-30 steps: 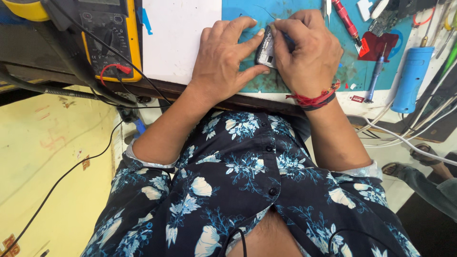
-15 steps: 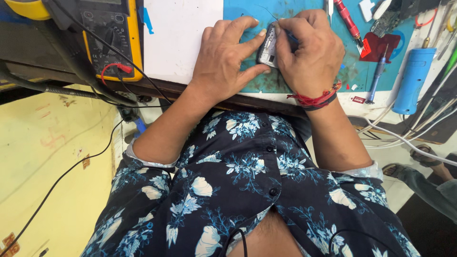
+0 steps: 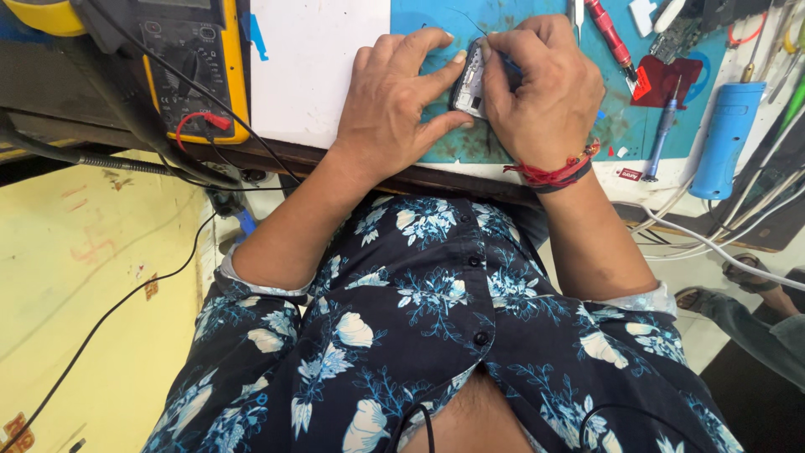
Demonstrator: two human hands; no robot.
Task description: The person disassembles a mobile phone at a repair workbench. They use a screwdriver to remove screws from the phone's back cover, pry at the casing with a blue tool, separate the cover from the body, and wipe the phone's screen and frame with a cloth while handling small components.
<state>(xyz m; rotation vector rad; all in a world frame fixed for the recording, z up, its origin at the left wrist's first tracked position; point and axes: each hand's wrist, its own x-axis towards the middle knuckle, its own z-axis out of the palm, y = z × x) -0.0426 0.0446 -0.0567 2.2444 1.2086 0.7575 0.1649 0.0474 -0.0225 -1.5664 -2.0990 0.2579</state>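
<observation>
Both hands close around a small opened phone (image 3: 469,80), which stands on its edge on the teal work mat (image 3: 436,25) at the near edge of the bench. The left hand (image 3: 394,101) pinches it from the left, thumb low against its side and forefinger curled over the top. The right hand (image 3: 545,88) presses against its right side with fingers bent over it; whether those fingers also hold a tool cannot be told. A red thread bracelet (image 3: 553,174) circles the right wrist. Left of the mat lies a white sheet (image 3: 319,67), and beyond it a yellow multimeter (image 3: 193,59) with red and black leads. To the right lie a red-handled screwdriver (image 3: 608,33), a thin blue-grey pen tool (image 3: 662,134) and a blue cylinder-shaped tool (image 3: 725,134).
</observation>
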